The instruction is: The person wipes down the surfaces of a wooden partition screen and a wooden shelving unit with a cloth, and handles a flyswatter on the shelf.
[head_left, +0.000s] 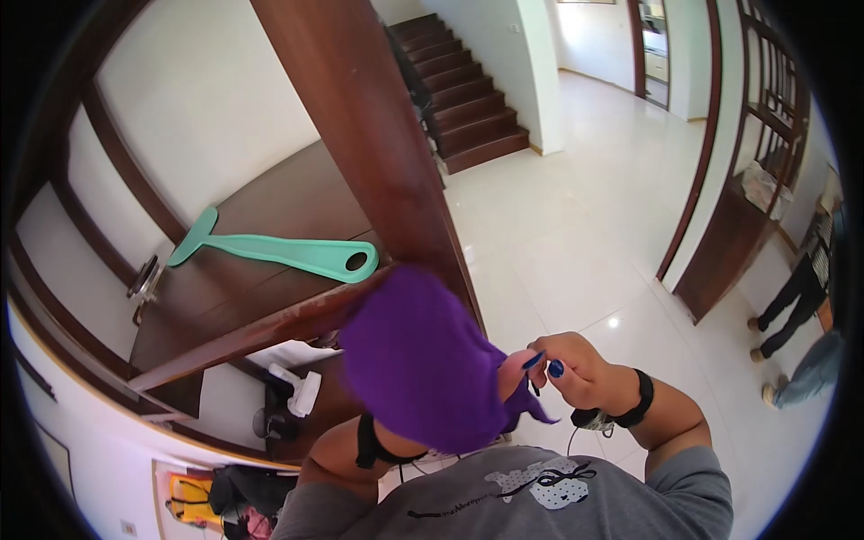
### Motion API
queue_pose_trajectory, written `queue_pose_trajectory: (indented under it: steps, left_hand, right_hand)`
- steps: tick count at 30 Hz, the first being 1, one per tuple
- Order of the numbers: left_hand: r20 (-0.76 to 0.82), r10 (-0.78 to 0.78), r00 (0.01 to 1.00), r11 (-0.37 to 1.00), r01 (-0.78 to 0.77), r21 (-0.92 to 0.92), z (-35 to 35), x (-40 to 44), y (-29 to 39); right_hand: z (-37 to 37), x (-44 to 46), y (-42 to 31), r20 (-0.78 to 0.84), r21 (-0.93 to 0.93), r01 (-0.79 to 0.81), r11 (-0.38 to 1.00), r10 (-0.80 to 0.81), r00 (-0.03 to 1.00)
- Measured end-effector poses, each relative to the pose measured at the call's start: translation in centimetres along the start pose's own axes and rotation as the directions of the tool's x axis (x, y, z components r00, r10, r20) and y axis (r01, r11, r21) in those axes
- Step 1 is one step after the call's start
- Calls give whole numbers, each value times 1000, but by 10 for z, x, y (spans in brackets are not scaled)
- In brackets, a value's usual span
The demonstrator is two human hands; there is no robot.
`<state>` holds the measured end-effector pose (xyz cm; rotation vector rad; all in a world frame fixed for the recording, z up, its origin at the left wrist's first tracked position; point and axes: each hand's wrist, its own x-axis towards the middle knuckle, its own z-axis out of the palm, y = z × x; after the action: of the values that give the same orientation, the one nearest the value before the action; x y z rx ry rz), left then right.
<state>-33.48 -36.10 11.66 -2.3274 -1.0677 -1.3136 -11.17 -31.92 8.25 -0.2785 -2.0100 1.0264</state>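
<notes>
A purple cloth (423, 360) bulges in front of my chest, with a pointed tail hanging at its lower right. It covers most of my left hand (515, 371); only a finger with a blue nail sticks out at its right edge, and the other fingers are hidden. My right hand (576, 367) is closed in a pinch against that fingertip, its thumb nail blue. A small dark strand shows below the pinch, too small to name. Left of the cloth, a green long-handled scraper-like tool (279, 252) with a T-shaped head lies on a dark wooden shelf (225, 310).
A thick wooden post (360, 117) rises beside the cloth. Glassware (144, 279) stands at the shelf's left end. White paper (301, 389) lies on a lower shelf. Stairs (468, 99) are at the back. Two people (805, 288) stand at the right, by a wooden cabinet (733, 252).
</notes>
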Motion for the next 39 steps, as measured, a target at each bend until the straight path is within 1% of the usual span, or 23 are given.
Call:
queue_pose_trajectory:
  steps: [2, 3, 6, 7, 10, 12, 13, 15, 16, 17, 19, 21, 24, 25, 28, 30, 32, 34, 35, 36, 37, 38, 39]
  left_hand:
    - [135, 62, 989, 996, -52, -72, 6, -6, -6]
    - [200, 93, 975, 991, -72, -109, 11, -9, -8]
    - [275, 120, 954, 987, -86, -133, 28, -19, -9]
    - [281, 113, 953, 990, -84, -113, 34, -23, -10]
    - [339, 75, 938, 997, -73, -18, 49, -34, -17]
    - [448, 74, 891, 996, -92, 20, 49, -42, -20]
    - [545, 28, 838, 1000, -26, -11, 46, -43, -20]
    - [248, -41, 968, 962, 106, -252, 40, -38, -6]
    - [198, -70, 978, 958, 121, -260, 42, -36, -3]
    - [148, -97, 984, 954, 134, -269, 45, -35, 0]
    - [83, -185, 979, 909, 203, -364, 49, -35, -1]
    - [75, -310, 948, 796, 301, -525, 54, -40, -7]
    - [54, -477, 877, 550, 346, -760, 68, -47, -4]
    - [76, -456, 887, 540, 344, -768, 69, -47, -6]
    - [138, -425, 894, 480, 352, -803, 69, -53, -10]
    - [173, -447, 878, 406, 372, -835, 72, -61, -12]
    - [224, -409, 885, 425, 402, -811, 62, -55, -19]
    - [249, -408, 878, 441, 429, -788, 55, -46, -22]
    - [194, -448, 873, 448, 407, -796, 47, -35, -14]
    - [229, -497, 837, 426, 464, -777, 40, -23, -11]
    - [226, -550, 804, 411, 496, -765, 33, -14, -5]
    - [221, -599, 770, 397, 525, -753, 30, -8, -2]
    - [202, -564, 800, 366, 462, -808, 31, -5, -3]
  right_hand:
    - [6, 0, 16, 37, 117, 3, 993, -8, 999]
    - [5, 3, 19, 84, 68, 45, 997, -50, 995]
    - [17, 4, 32, 64, -6, 219, 976, -218, 974]
    - [14, -3, 42, 156, -26, 190, 981, -184, 971]
    - [11, -12, 53, 184, -144, 201, 969, -174, 967]
    - [8, -11, 54, 151, -254, 215, 943, -181, 972]
    - [6, -11, 54, 136, -310, 219, 925, -185, 973]
    - [8, -8, 56, 122, -401, 204, 893, -168, 978]
    - [8, -8, 57, 113, -445, 193, 874, -159, 981]
    - [8, -10, 58, 175, -433, 154, 888, -85, 981]
    - [17, -12, 60, 157, -506, 106, 856, -29, 987]
    - [27, -20, 66, 145, -592, 80, 802, 8, 989]
    - [35, -31, 79, 161, -618, -22, 786, 154, 975]
    - [39, -33, 84, 131, -620, -14, 785, 121, 984]
    - [48, -31, 84, 106, -655, -137, 743, 270, 957]
    - [52, -26, 82, 80, -651, -148, 745, 261, 962]
    - [51, -20, 81, 80, -651, -139, 746, 249, 965]
    - [48, -10, 74, 57, -654, -68, 754, 139, 989]
    - [46, -4, 69, 51, -660, -46, 750, 106, 993]
    - [43, 3, 62, 47, -666, -24, 746, 73, 996]
    - [40, 11, 49, 46, -673, -66, 737, 131, 990]
    - [41, 12, 48, 17, -670, -46, 741, 77, 997]
    - [41, 14, 47, -12, -669, -24, 742, 22, 1000]
